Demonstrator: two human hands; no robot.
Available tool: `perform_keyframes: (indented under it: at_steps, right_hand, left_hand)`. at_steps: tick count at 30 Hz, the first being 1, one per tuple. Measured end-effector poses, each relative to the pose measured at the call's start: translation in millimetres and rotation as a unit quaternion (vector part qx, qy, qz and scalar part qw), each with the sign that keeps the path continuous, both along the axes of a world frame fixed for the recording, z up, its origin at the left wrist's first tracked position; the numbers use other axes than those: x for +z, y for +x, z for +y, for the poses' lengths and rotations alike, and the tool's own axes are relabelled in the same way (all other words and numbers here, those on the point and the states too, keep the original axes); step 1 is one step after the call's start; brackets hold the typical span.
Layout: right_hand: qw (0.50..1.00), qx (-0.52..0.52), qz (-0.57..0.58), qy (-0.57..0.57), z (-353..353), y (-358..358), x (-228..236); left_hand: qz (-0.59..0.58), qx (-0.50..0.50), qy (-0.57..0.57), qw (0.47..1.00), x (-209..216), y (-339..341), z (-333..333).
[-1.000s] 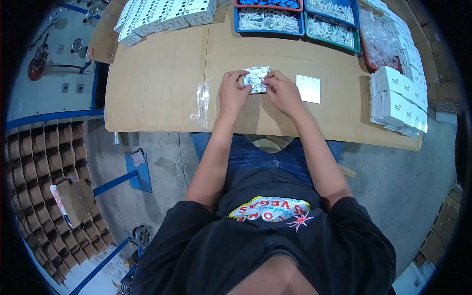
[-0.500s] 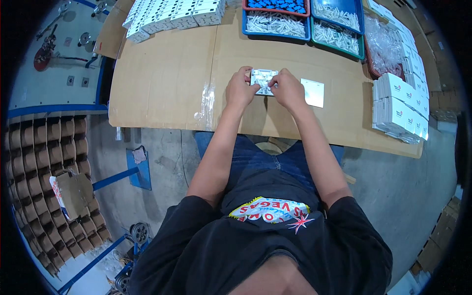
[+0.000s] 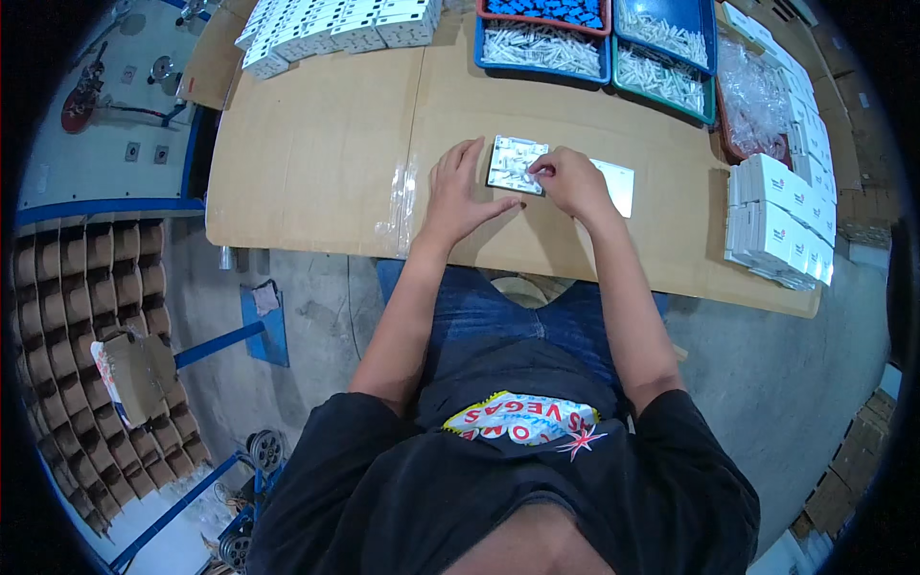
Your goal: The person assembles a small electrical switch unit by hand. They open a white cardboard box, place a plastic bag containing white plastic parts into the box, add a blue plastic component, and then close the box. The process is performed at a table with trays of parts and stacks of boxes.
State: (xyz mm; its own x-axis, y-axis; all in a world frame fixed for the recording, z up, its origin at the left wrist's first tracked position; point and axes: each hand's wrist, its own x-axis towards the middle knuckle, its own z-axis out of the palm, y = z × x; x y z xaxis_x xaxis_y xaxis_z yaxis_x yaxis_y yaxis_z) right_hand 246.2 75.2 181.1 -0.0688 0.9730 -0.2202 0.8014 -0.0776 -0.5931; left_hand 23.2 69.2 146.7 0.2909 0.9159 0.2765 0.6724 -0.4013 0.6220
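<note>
A small, shallow white box [image 3: 510, 161] lies on the cardboard-covered table, with small white pieces inside. My left hand [image 3: 454, 196] rests beside its left side, off the box, thumb and fingers spread apart with nothing in them. At the box's right side, my right hand [image 3: 573, 182] has its fingertips pinched together over the contents. Whatever those fingertips hold is too small to make out. To the right of that hand, a flat white rectangular piece [image 3: 619, 187] lies on the cardboard, partly covered by the hand.
Blue bins [image 3: 542, 70] and a green bin [image 3: 661, 96] of small white parts stand at the back, with a red tray [image 3: 546, 26] of blue pieces. White boxes are stacked at the back left [image 3: 355, 34] and right [image 3: 767, 206]. Clear plastic bags [image 3: 752, 91] fill another bin.
My left hand has let go of the box's left side, moved left and nearer to me, and spread its fingers. The right hand remains pinched at the box.
</note>
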Motion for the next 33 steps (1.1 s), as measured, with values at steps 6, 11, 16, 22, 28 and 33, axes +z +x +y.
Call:
perform_keyframes:
  at_steps: [6, 11, 16, 22, 28, 33]
  right_hand:
    - [0.993, -0.021, 0.117, -0.026, 13.2, 13.2, 20.0]
    - [0.988, -0.047, 0.131, 0.061, 56.3, 45.8, 33.2]
    - [0.985, -0.047, 0.045, 0.161, 144.6, 79.5, 55.6]
    - [0.948, -0.053, -0.059, 0.308, 300.3, 125.8, 74.9]
    - [0.901, -0.084, -0.208, 0.372, 403.3, 136.5, 88.9]
    - [0.847, -0.034, -0.323, 0.421, 454.4, 141.5, 79.6]
  left_hand:
    - [0.042, -0.013, -0.018, 0.999, 6.3, 7.1, 18.3]
    - [0.081, -0.004, -0.001, 0.997, 10.3, 11.8, 15.8]
    - [0.107, -0.001, -0.005, 0.994, 12.0, 13.5, 17.0]
    - [0.101, 0.001, -0.008, 0.995, 17.6, 17.1, 19.3]
    - [0.094, 0.002, -0.02, 0.995, 24.1, 14.8, 21.1]
    - [0.091, 0.005, -0.022, 0.996, 25.6, 14.7, 24.0]
